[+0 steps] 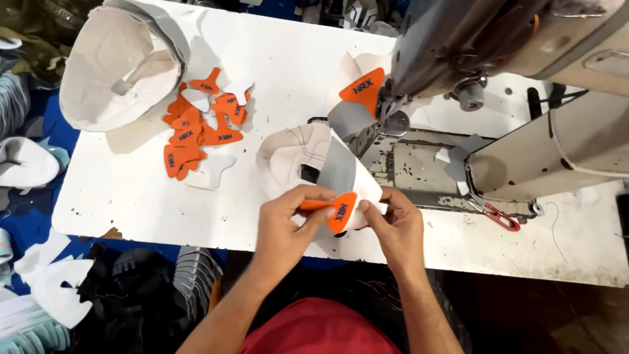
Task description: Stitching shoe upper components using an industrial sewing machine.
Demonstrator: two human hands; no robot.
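A white worktable [131, 196] spreads out ahead of both hands, and on it, beyond the right hand and off to its right, stands a grey industrial sewing machine [485, 39] with a worn metal bed. Far ahead and left of the left hand sits a large stack of pale shoe uppers with grey trim [114, 65], and between that stack and the hands lies a loose heap of orange and white tab pieces [196, 131]. Directly in front of the hands, touching both, is a pale shoe upper with a grey strip [314, 160], its near edge gathered up between them. The left hand [285, 226] is closed in a pinch, thumb and fingers gripping an orange tab [339, 211] against the upper's edge. The right hand [393, 226] is likewise pinched shut, holding the upper's white edge just beside the tab. Another orange tab [363, 88] sits at the machine's needle area, well ahead of the right hand. Small red-handled snips [496, 215] lie to the right of the right hand.
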